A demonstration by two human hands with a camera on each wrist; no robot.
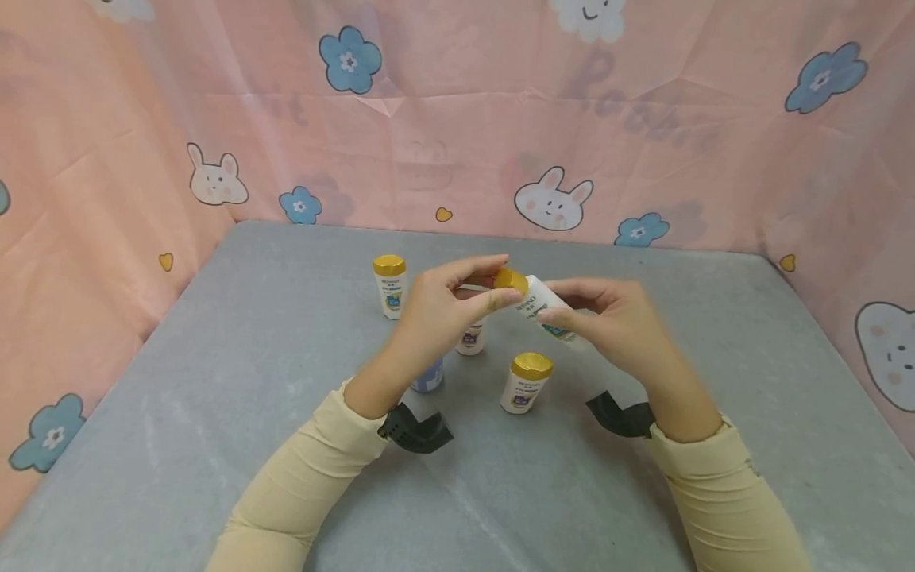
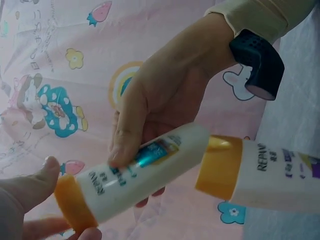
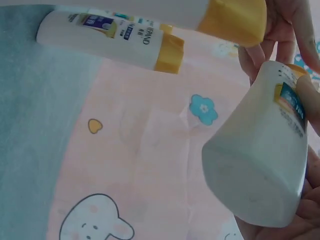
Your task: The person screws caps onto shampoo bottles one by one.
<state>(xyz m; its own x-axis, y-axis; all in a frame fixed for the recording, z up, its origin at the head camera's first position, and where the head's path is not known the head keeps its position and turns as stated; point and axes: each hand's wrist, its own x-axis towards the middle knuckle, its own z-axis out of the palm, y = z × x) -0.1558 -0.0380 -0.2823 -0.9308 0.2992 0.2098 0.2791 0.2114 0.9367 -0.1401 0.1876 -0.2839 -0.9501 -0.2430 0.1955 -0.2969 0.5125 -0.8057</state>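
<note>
A white lotion-style bottle with a gold cap is held tilted above the table, cap toward the left. The thumb and fingers of my left hand pinch the cap. My right hand grips the bottle's body, thumb on the label side. The right wrist view looks at the bottle's base. Below the hands a similar gold-capped bottle stands upright. Another white bottle stands behind it, its top hidden by my left hand. A blue item shows partly beneath my left wrist.
Farther back on the left, one more upright white bottle with a gold cap stands beside my left hand. The grey tabletop is bordered by pink patterned cloth. A black wrist mount hangs from each forearm.
</note>
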